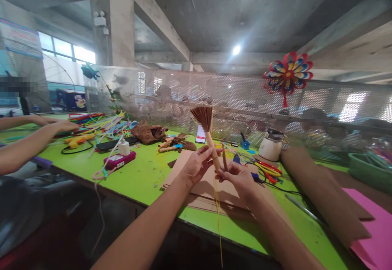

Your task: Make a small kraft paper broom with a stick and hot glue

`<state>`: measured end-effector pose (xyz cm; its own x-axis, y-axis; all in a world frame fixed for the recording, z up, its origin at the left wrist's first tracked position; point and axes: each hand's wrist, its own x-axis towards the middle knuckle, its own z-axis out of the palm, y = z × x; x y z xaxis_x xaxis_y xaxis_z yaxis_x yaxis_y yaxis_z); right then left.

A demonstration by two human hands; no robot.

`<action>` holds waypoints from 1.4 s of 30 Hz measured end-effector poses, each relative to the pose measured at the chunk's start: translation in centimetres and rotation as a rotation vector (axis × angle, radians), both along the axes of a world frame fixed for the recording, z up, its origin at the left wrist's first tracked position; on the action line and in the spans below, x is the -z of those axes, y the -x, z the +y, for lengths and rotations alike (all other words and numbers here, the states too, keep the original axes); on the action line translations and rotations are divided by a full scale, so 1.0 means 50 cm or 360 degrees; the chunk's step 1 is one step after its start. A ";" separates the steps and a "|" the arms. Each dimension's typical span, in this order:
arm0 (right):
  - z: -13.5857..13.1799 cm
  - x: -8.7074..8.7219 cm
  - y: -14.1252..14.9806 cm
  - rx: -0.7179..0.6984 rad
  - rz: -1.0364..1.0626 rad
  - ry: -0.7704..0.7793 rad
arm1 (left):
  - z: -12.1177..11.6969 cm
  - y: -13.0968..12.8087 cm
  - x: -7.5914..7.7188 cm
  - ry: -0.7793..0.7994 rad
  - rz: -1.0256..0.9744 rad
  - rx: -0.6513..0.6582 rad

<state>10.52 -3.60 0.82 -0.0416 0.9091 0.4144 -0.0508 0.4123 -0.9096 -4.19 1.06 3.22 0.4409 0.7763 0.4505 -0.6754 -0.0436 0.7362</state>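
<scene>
A small hand broom with a brown pleated, fan-shaped head and a tan rolled handle stands tilted in front of me. My left hand has its fingers closed around the middle of the handle. At the handle's lower end, my right hand pinches the tip and a thin brown strip that stands up beside it. Yellow thread hangs from the handle past the table edge. Under both hands lies a stack of tan cardboard sheets.
On the green table are a pink power strip, a brown crumpled bundle, a phone, a white kettle, red-handled pliers and scissors. Another person's arms reach in at left. Mesh partition behind.
</scene>
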 end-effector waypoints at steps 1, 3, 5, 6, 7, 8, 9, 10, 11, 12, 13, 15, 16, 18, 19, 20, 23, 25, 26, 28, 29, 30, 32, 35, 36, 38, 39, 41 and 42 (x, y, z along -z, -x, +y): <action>0.001 0.002 0.001 0.0075 -0.0051 -0.0037 | 0.000 0.000 0.000 0.0001 0.0000 0.0003; 0.005 0.007 0.002 0.0242 -0.0169 -0.0119 | 0.001 0.000 -0.001 0.0014 0.0005 0.0020; 0.011 0.015 0.001 0.0389 -0.0293 -0.0193 | 0.001 0.001 -0.002 0.0034 -0.0013 0.0038; 0.015 0.020 0.000 0.0446 -0.0340 -0.0225 | 0.000 0.001 -0.003 0.0048 -0.0033 0.0052; 0.019 0.024 -0.002 0.0492 -0.0370 -0.0256 | -0.001 0.001 -0.004 0.0065 -0.0058 0.0078; 0.022 0.028 -0.004 0.0525 -0.0385 -0.0286 | -0.001 0.002 -0.005 0.0081 -0.0088 0.0107; 0.025 0.031 -0.005 0.0548 -0.0394 -0.0308 | -0.002 0.002 -0.006 0.0092 -0.0118 0.0137; 0.028 0.034 -0.006 0.0569 -0.0399 -0.0324 | -0.002 0.001 -0.006 0.0095 -0.0138 0.0160; 0.029 0.035 -0.007 0.0585 -0.0409 -0.0331 | -0.003 0.001 -0.005 0.0091 -0.0148 0.0162; 0.029 0.036 -0.007 0.0599 -0.0425 -0.0333 | -0.002 0.000 -0.004 0.0079 -0.0146 0.0139; 0.028 0.035 -0.007 0.0612 -0.0447 -0.0331 | -0.002 -0.001 -0.003 0.0066 -0.0131 0.0097; 0.026 0.033 -0.005 0.0638 -0.0489 -0.0332 | 0.000 -0.004 0.001 0.0055 -0.0089 -0.0021; 0.024 0.032 -0.003 0.0647 -0.0502 -0.0338 | 0.001 -0.005 0.002 0.0060 -0.0067 -0.0072; 0.022 0.028 0.000 0.0645 -0.0501 -0.0329 | 0.003 -0.007 0.003 0.0089 -0.0026 -0.0131; 0.021 0.025 0.001 0.0625 -0.0475 -0.0301 | 0.003 -0.008 0.003 0.0108 -0.0014 -0.0155; 0.019 0.022 0.002 0.0586 -0.0429 -0.0256 | 0.004 -0.009 0.003 0.0126 -0.0003 -0.0176; 0.011 0.012 0.004 0.0371 -0.0250 -0.0081 | 0.005 -0.010 0.002 0.0151 0.0015 -0.0219; 0.005 0.007 0.003 0.0193 -0.0158 0.0020 | 0.005 -0.011 0.003 0.0153 0.0028 -0.0237; 0.003 0.005 0.003 0.0114 -0.0121 0.0065 | 0.005 -0.011 0.003 0.0159 0.0034 -0.0249; 0.002 0.006 0.001 0.0004 -0.0063 0.0135 | 0.006 -0.012 0.004 0.0188 0.0044 -0.0285; 0.003 0.008 0.000 -0.0020 -0.0046 0.0152 | 0.006 -0.012 0.005 0.0206 0.0052 -0.0297; 0.004 0.010 -0.001 -0.0028 -0.0035 0.0160 | 0.006 -0.012 0.005 0.0223 0.0061 -0.0299; 0.006 0.014 -0.002 -0.0017 -0.0041 0.0152 | 0.007 -0.012 0.007 0.0251 0.0073 -0.0294; 0.008 0.017 -0.004 0.0008 -0.0059 0.0136 | 0.007 -0.012 0.008 0.0268 0.0062 -0.0275; 0.008 0.018 -0.004 0.0025 -0.0061 0.0130 | 0.007 -0.012 0.009 0.0269 0.0053 -0.0276; 0.008 0.019 -0.003 0.0071 -0.0053 0.0114 | 0.007 -0.012 0.010 0.0270 0.0043 -0.0279; 0.008 0.019 -0.002 0.0092 -0.0051 0.0106 | 0.007 -0.013 0.010 0.0272 0.0035 -0.0283; 0.007 0.018 0.001 0.0124 -0.0045 0.0088 | 0.007 -0.014 0.010 0.0279 0.0020 -0.0285; 0.006 0.018 0.002 0.0137 -0.0047 0.0077 | 0.008 -0.015 0.011 0.0284 0.0010 -0.0286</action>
<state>10.41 -3.30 -0.06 0.0260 0.9287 0.3698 0.0098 0.3697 -0.9291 -3.45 1.45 2.70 0.2909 0.9095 0.2970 -0.6641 -0.0316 0.7470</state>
